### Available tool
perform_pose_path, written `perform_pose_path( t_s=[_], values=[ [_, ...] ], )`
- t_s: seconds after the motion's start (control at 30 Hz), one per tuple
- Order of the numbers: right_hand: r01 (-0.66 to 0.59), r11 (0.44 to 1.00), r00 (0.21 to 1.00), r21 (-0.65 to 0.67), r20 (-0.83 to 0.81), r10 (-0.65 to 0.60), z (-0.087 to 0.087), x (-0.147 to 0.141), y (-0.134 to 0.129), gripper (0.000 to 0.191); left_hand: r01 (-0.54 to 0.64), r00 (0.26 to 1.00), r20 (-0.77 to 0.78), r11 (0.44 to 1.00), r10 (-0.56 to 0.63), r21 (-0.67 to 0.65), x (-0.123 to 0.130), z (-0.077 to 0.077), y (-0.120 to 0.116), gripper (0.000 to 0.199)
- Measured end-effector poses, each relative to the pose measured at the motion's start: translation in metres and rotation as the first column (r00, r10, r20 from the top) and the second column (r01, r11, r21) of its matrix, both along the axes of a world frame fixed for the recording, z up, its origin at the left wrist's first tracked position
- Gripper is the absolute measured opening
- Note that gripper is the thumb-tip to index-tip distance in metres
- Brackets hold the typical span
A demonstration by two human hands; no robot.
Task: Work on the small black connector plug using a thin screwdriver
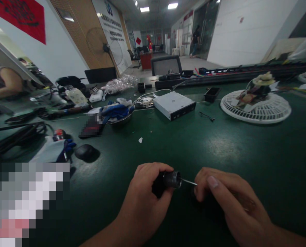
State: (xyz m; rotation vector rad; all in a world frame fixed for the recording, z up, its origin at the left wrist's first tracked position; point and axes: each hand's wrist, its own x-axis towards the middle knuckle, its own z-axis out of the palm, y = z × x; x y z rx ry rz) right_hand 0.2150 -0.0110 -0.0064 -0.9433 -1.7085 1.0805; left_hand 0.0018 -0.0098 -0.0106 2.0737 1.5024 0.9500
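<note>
A short black cylinder (172, 179) with a hollow, metal-rimmed end lies in the grip of my left hand (146, 193), its opening turned to the right. From my right hand (226, 197) a thin metal shaft (190, 182) like a screwdriver's points left, and its tip reaches the cylinder's mouth. Whether the tip touches the inside cannot be made out. My right fingers are closed around this tool; most of it is hidden, with a yellowish-brown part faintly visible under the palm. Both hands are just above the green tabletop (183, 144).
Beyond my hands stand a silver disc drive (173, 103), a small black tray (212, 93) and a white fan grille (256, 111) with parts on it. On the left are a black mouse (86, 152), gloves (118, 110) in a metal bowl and cables (19, 137). A person (3, 82) sits far left.
</note>
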Motion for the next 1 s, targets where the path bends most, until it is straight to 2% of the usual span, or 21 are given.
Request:
perform_pose_path(
  t_s=[0.1, 0.17, 0.3, 0.43, 0.5, 0.57, 0.6, 0.67, 0.87, 1.0],
  values=[
    [-0.031, 1.000, 0.999, -0.002, -0.014, 0.031, 0.000, -0.001, 0.001, 0.043, 0.004, 1.000, -0.007, 1.000, -0.004, 0.001, -0.001, -0.001, -0.001, 0.035],
    [-0.008, 0.999, 0.999, 0.039, -0.042, 0.009, 0.002, -0.001, 0.001, 0.039, -0.013, 1.000, -0.010, 1.000, 0.013, -0.022, -0.001, -0.002, -0.002, 0.033],
    [0.037, 0.996, 0.999, 0.084, -0.006, -0.036, 0.003, 0.000, -0.001, 0.025, -0.099, 0.994, 0.032, 0.991, 0.102, -0.093, -0.002, -0.004, -0.002, 0.029],
    [0.047, 0.997, 0.999, 0.056, 0.017, -0.048, -0.003, 0.003, -0.002, 0.020, -0.158, 0.986, 0.033, 0.984, 0.161, -0.077, -0.001, -0.003, 0.000, 0.027],
    [0.038, 0.997, 0.991, 0.073, 0.127, -0.047, -0.006, 0.002, -0.002, 0.019, -0.165, 0.984, 0.048, 0.984, 0.169, -0.072, 0.000, -0.001, 0.001, 0.025],
    [-0.003, 0.996, 0.946, 0.092, 0.324, -0.027, -0.008, -0.001, -0.001, 0.008, -0.164, 0.982, 0.086, 0.984, 0.170, -0.074, 0.000, 0.000, 0.001, 0.023],
    [0.002, 0.996, 0.916, 0.092, 0.399, -0.039, -0.009, -0.004, -0.001, 0.008, -0.166, 0.980, 0.100, 0.983, 0.174, -0.077, 0.000, 0.001, 0.000, 0.022],
    [0.009, 0.996, 0.890, 0.087, 0.454, -0.047, -0.010, -0.007, 0.001, 0.021, -0.179, 0.977, 0.105, 0.980, 0.188, -0.089, 0.000, 0.002, -0.001, 0.022],
    [0.027, 1.000, 0.930, -0.002, 0.366, -0.025, -0.010, -0.008, 0.002, 0.029, -0.170, 0.979, 0.091, 0.978, 0.181, -0.120, 0.001, 0.001, 0.000, 0.022],
    [0.027, 1.000, 0.956, 0.000, 0.294, -0.025, -0.008, -0.007, 0.002, 0.028, -0.140, 0.985, 0.080, 0.981, 0.151, -0.137, 0.000, -0.002, 0.001, 0.026]
  ],
)
